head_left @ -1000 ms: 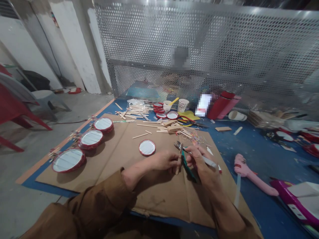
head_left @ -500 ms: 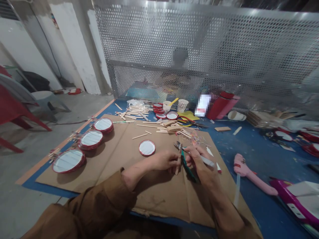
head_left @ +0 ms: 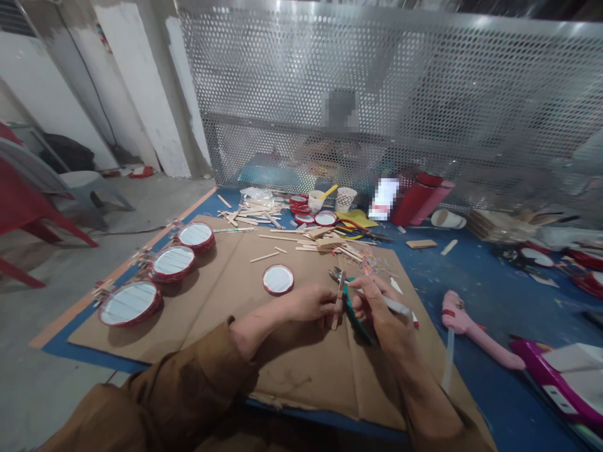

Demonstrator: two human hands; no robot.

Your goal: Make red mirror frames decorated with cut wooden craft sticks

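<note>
My left hand (head_left: 315,305) pinches a wooden craft stick (head_left: 338,307), held upright over the cardboard sheet (head_left: 320,370). Close on its right, my right hand (head_left: 380,309) is closed around a slim white pen-like tool (head_left: 398,306), whose front end points at the stick. I cannot make out its tip. Green-handled pliers (head_left: 357,319) lie between the two hands, partly covered by the right one. To the left of the left hand, a round white disc with a red rim (head_left: 277,279) rests on the cardboard.
Three red-rimmed drum-like pieces (head_left: 172,262) stand along the left edge. Behind the hands are piled craft sticks (head_left: 325,240), paper cups (head_left: 345,199) and a red bottle (head_left: 416,199). A pink glue gun (head_left: 480,333) and a purple box (head_left: 556,383) lie at right.
My right hand has shifted very slightly, and the back end of the white tool has swung a little to the right. The left hand and the stick look unchanged.
</note>
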